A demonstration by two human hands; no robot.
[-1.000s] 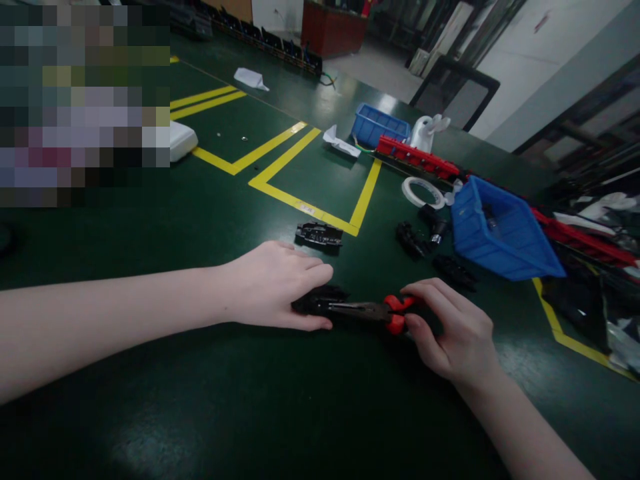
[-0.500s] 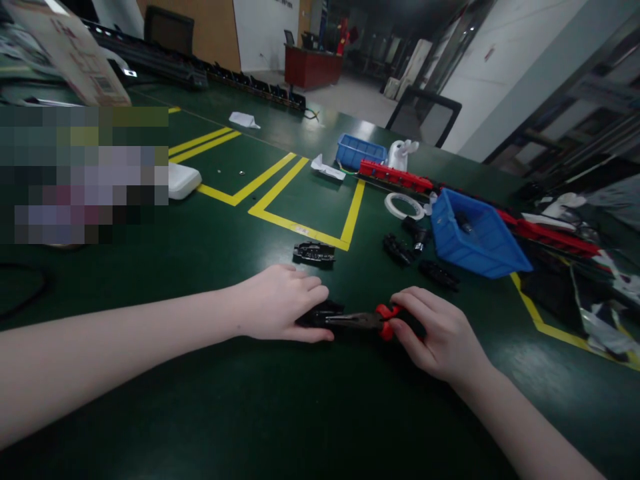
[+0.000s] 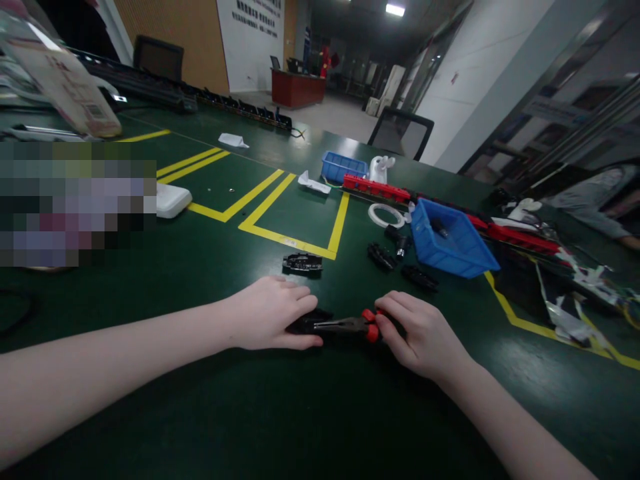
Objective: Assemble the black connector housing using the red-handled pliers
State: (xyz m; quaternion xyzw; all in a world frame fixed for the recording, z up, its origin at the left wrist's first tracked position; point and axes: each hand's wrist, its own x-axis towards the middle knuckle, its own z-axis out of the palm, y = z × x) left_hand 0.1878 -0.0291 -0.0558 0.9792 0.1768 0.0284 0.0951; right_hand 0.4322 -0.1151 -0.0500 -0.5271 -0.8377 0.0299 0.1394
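Two bare hands work over a dark green table (image 3: pixel 210 413), with a pair of red-handled pliers (image 3: pixel 350 325) lying nearly level between them. The right hand (image 3: pixel 423 337), just right of the pliers, has its grip closed on the red handles, thumb on the near side. The left hand (image 3: pixel 275 315), just left of the pliers, has its grip closed over a small black part (image 3: pixel 303 325), most of it hidden under the palm. The pliers' nose reaches this part — whether the tips pinch it cannot be told.

Beyond the pliers and slightly left lies a loose black piece (image 3: pixel 303 264), flat and apart from both hands. Beyond the pliers to the right are three more dark pieces: a ridged one (image 3: pixel 381 256), a longer one (image 3: pixel 420 277) and one with a shiny end (image 3: pixel 399 240). Past these, farther right of the pliers, stands a large blue bin (image 3: pixel 450 259) — a dark item (image 3: pixel 440 228) sits inside. A white tape roll (image 3: pixel 374 219) lies beyond the pliers, near the bin.
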